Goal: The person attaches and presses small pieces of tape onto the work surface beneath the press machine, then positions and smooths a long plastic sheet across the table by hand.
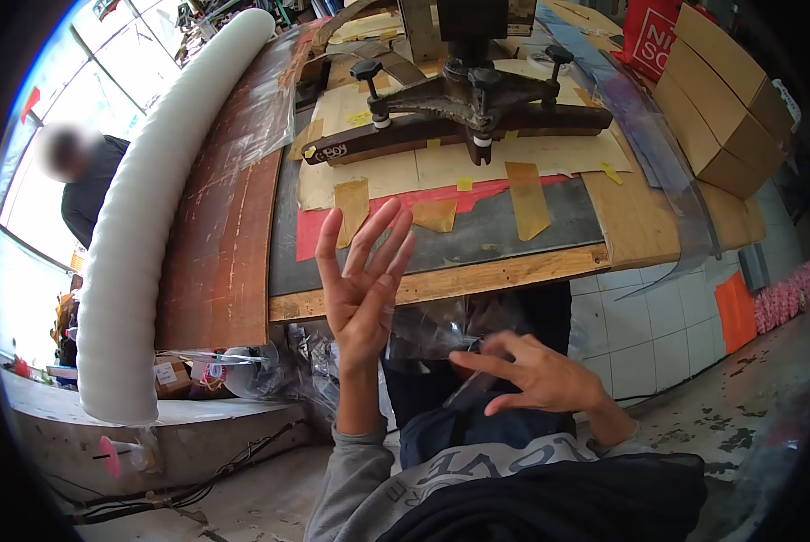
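Observation:
My left hand [361, 294] is raised in front of the workbench's wooden front edge [441, 282], fingers pointing up and apart, holding nothing. Lower and to the right is my right hand [545, 372], in front of my body, its fingers stretched out and slightly blurred, with no object visible in it. Beyond my left hand, a red sheet [314, 237] and brown tape strips [527, 203] lie on the dark bench top [563, 217]. A heavy metal press head [477, 95] with a dark bar [369, 140] stands over a cream board [445, 167].
A long white foam roll [143, 217] leans along the left side beside a reddish-brown board [220, 253]. At right are a cardboard box [716, 108], a red bag [653, 36] and clear plastic sheeting [685, 199]. A person in dark clothing [93, 194] is at far left. Cables [215, 483] run low at left.

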{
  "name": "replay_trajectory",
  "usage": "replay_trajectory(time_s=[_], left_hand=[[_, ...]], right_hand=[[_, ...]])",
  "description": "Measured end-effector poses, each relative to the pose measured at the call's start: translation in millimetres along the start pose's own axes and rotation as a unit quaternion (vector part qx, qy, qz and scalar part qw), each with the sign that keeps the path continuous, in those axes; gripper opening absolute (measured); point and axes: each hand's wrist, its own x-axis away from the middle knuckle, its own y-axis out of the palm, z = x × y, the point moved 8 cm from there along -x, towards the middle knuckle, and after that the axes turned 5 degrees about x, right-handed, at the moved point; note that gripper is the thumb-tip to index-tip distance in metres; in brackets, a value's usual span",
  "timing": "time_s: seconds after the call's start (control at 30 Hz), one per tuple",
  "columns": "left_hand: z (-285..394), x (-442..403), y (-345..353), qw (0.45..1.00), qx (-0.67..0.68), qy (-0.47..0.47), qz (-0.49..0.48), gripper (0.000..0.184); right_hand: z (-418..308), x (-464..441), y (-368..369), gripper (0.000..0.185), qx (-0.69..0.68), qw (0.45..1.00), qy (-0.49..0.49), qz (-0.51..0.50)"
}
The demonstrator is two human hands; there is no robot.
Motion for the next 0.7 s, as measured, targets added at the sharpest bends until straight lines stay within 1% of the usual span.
replay_trajectory(time_s=[0.07,0.1,0.17,0.2,0.23,0.27,0.3,0.33,0.4,0.43,0.53,0.57,0.63,0.67,0.7], left_hand=[[6,-6,3,1.0,-0.016,0.01,-0.015,0.078],[9,-10,3,0.999,-0.014,0.021,-0.019,0.079],[11,-19,8,0.999,-0.007,0.038,-0.022,0.083],[7,-23,15,0.999,0.026,0.018,-0.043,0.082],[3,-25,22,0.996,0.059,-0.003,-0.062,0.082],[-1,-26,29,0.992,0.09,-0.022,-0.08,0.082],[-7,-28,34,0.991,0.091,-0.05,-0.085,0.08],[-9,-31,35,0.991,0.092,-0.058,-0.073,0.08],[-13,-40,35,0.992,0.092,-0.073,-0.049,0.079],[-12,-46,32,0.995,0.074,-0.06,-0.029,0.079],[-13,-53,31,0.995,0.077,-0.053,-0.019,0.079],[-17,-52,33,0.997,0.052,-0.062,-0.019,0.083],[-37,-36,36,0.991,0.054,-0.106,-0.058,0.092],[-51,-22,41,0.985,0.026,-0.156,-0.07,0.101],[-65,-4,47,0.978,-0.04,-0.187,-0.08,0.107]], right_hand=[[-6,3,-34,0.069,0.04,0.984,-0.057,0.164],[2,4,-43,0.069,-0.008,0.981,-0.025,0.19],[9,1,-61,0.069,-0.03,0.963,-0.002,0.269],[13,-3,-68,0.07,-0.042,0.951,0.009,0.306],[18,-9,-68,0.068,-0.1,0.942,0.006,0.321],[21,-16,-65,0.063,-0.115,0.941,0.001,0.319],[24,-24,-62,0.058,-0.129,0.94,-0.006,0.316],[25,-28,-61,0.053,-0.144,0.939,-0.014,0.313],[41,-33,-43,0.038,-0.285,0.927,0.06,0.237],[46,-34,-31,0.031,-0.352,0.91,0.098,0.196],[43,-25,-49,0.017,-0.336,0.88,0.054,0.331],[46,-19,-57,0.017,-0.328,0.865,0.075,0.371],[52,-3,-78,0.017,-0.31,0.828,0.119,0.452],[59,3,-87,0.017,-0.315,0.801,0.12,0.495],[67,9,-95,0.017,-0.32,0.771,0.121,0.537]])
